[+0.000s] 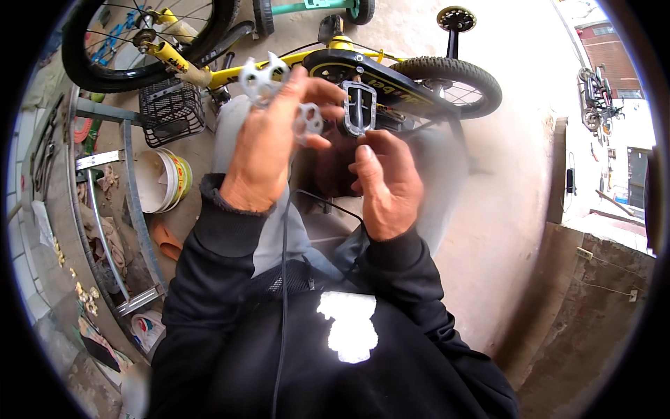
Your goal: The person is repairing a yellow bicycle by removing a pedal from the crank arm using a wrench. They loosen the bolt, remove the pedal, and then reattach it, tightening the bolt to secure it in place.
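Note:
A silver dumbbell-shaped multi-hole wrench [264, 78] is in my left hand [262, 143], with one holed end above the thumb side and the other showing between my fingers and palm; it is slightly blurred. Just to its right is a silver-edged pedal [359, 108] on the yellow and black bicycle [391, 87], which lies over in front of me. Close below the pedal's lower end, my right hand [391, 185] is curled, thumb near the index finger. Whether it touches the pedal, and what is between its fingers, is hidden.
The bicycle's front wheel [230, 31] is at upper left, its rear wheel [453, 87] at right. A black basket [171, 112], a white bucket [164, 180] and a metal-framed bench [132, 188] stand left. A black cable [283, 300] hangs down my front.

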{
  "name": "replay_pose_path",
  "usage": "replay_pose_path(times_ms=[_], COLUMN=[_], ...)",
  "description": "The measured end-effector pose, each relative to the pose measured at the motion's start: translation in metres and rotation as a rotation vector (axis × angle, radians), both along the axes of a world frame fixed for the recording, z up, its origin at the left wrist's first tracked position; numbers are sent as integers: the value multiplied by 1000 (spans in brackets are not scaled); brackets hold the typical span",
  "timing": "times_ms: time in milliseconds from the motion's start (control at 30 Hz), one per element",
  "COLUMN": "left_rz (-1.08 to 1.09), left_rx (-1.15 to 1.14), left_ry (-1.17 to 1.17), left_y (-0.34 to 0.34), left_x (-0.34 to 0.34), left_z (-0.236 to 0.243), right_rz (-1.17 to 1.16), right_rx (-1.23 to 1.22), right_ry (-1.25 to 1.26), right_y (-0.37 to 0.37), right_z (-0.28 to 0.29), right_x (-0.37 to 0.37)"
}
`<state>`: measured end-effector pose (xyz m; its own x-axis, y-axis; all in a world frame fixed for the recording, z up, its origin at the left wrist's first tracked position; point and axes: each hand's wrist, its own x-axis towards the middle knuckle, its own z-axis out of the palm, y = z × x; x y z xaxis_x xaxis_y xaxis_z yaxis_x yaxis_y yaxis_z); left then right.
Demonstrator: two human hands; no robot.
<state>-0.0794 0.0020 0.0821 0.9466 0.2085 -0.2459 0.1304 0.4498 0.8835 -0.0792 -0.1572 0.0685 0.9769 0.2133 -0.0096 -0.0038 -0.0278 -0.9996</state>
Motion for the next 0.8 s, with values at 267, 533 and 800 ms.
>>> replay_pose_path(times_ms=[267, 533, 800], left_rz=[-262, -391, -432], left_rx=[-80, -115, -104], left_ry=[-18, -12, 13], left_y=[-43, -70, -74], left_x=[-24, -42, -56], left_z=[7, 14, 18], right_rz=[-8, -58, -42], right_rx=[-383, -464, -481], right_ry=[-440, -621, -705], right_y=[-19, -44, -46], right_z=[4, 17, 22], right_x=[-26, -50, -64])
